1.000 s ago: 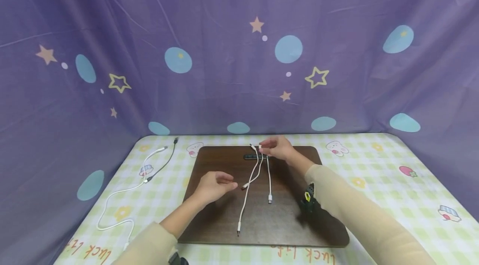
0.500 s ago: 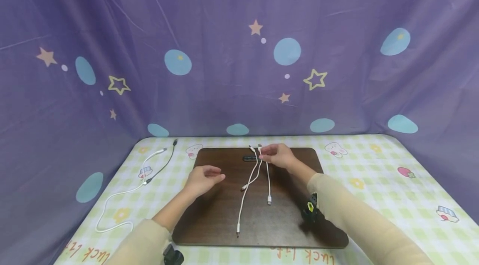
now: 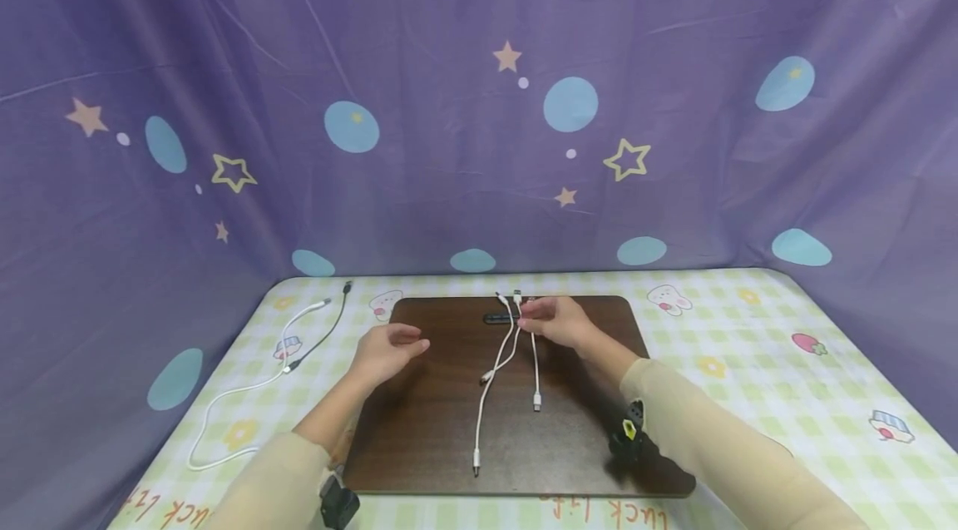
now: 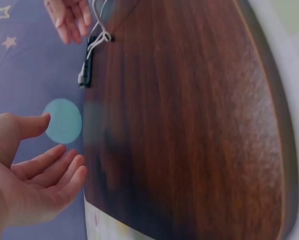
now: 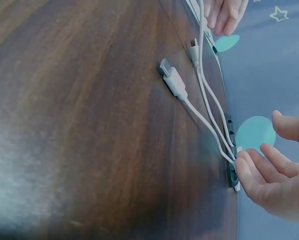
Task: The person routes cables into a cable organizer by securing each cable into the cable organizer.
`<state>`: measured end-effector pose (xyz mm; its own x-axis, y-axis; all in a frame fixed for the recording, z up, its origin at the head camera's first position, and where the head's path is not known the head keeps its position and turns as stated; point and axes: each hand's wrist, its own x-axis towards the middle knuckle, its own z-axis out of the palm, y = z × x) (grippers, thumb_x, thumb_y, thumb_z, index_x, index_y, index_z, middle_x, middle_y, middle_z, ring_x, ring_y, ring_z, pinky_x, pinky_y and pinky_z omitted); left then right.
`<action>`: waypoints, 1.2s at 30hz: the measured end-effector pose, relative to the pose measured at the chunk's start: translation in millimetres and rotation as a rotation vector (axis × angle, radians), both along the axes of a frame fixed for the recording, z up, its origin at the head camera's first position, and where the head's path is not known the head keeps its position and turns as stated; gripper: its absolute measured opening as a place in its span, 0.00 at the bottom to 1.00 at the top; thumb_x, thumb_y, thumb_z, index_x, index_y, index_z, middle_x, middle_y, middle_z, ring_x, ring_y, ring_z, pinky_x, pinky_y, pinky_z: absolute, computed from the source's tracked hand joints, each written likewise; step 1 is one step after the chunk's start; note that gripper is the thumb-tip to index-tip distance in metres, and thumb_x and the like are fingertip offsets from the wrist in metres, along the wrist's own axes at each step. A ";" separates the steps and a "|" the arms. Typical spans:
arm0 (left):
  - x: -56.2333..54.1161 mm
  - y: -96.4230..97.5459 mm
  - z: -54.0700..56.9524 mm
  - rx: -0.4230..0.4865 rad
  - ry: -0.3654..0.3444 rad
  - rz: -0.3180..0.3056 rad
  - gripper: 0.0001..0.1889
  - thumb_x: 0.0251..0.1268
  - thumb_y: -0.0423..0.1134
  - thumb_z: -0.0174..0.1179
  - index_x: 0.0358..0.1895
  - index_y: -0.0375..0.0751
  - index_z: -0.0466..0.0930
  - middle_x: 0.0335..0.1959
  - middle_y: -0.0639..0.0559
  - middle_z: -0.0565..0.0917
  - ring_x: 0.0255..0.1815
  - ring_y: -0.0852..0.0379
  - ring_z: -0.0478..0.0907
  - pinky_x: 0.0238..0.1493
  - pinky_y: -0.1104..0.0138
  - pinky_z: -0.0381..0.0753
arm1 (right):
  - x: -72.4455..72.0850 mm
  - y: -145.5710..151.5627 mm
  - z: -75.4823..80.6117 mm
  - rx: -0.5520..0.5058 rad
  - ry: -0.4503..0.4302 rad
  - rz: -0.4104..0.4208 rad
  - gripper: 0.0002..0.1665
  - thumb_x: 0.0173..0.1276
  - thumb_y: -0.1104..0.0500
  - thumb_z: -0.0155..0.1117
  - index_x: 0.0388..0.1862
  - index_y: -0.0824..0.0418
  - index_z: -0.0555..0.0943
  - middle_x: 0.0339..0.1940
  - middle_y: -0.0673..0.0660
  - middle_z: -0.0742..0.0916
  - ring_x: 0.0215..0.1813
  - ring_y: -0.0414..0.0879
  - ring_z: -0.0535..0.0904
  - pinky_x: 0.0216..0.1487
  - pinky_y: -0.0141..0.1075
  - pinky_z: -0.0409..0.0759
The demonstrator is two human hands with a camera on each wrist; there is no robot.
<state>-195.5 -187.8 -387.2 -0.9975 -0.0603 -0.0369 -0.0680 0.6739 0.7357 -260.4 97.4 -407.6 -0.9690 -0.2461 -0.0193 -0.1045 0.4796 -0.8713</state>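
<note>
Several white USB cables (image 3: 535, 372) lie over a brown wooden board (image 3: 434, 422). They run through a small black slotted cable clip (image 5: 232, 175) at the board's far edge. At the clip's right end is my right hand (image 3: 557, 322), fingers loosely bent and thumb apart. In the right wrist view a fingertip meets or nearly meets a cable by the clip; nothing is gripped. My left hand (image 3: 383, 354) hovers over the left part of the board, its fingers relaxed and holding nothing. Part of the clip is hidden behind the right hand in the head view.
Left of the board, a long white cable (image 3: 217, 401) and a short black cable (image 3: 337, 324) lie on the checked tablecloth (image 3: 733, 413). A purple curtain (image 3: 419, 139) hangs behind the table.
My left hand has drawn back to the left, away from the cables. The right hand has come slightly nearer along the cable ends, uncovering a white plug. The cables stay about where they were.
</note>
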 end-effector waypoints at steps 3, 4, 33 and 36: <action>-2.9 -4.9 -1.6 -0.016 -0.002 0.006 0.19 0.62 0.43 0.63 0.52 0.35 0.81 0.51 0.38 0.85 0.54 0.40 0.82 0.54 0.54 0.83 | 3.4 0.2 -0.8 0.015 0.004 0.003 0.20 0.62 0.58 0.68 0.51 0.65 0.82 0.48 0.61 0.88 0.54 0.54 0.84 0.59 0.42 0.81; -3.6 -6.2 -1.6 -0.018 -0.003 0.010 0.19 0.62 0.43 0.63 0.52 0.35 0.81 0.51 0.38 0.85 0.54 0.41 0.81 0.55 0.53 0.82 | 4.7 0.7 -1.1 0.019 0.007 0.010 0.20 0.62 0.57 0.68 0.51 0.66 0.82 0.48 0.62 0.88 0.53 0.54 0.84 0.59 0.43 0.81; -21.4 -29.6 -17.4 -0.004 0.049 0.050 0.18 0.64 0.41 0.61 0.54 0.34 0.79 0.54 0.38 0.83 0.55 0.41 0.81 0.57 0.54 0.81 | 63.7 48.0 -8.3 0.172 0.199 0.133 0.22 0.61 0.56 0.70 0.51 0.66 0.81 0.48 0.63 0.88 0.51 0.57 0.85 0.52 0.45 0.85; -23.2 -34.7 -18.3 0.002 0.044 0.049 0.19 0.65 0.42 0.61 0.55 0.35 0.78 0.55 0.38 0.83 0.56 0.40 0.80 0.58 0.54 0.81 | 70.1 57.3 -9.1 0.186 0.220 0.115 0.22 0.60 0.57 0.71 0.50 0.66 0.81 0.48 0.63 0.88 0.51 0.56 0.85 0.52 0.44 0.85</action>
<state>-218.7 -222.6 -405.5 -0.9940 -0.1089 0.0067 -0.0683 0.6691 0.7400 -190.4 154.8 -416.7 -0.9209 -0.3664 0.1332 -0.3439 0.6025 -0.7202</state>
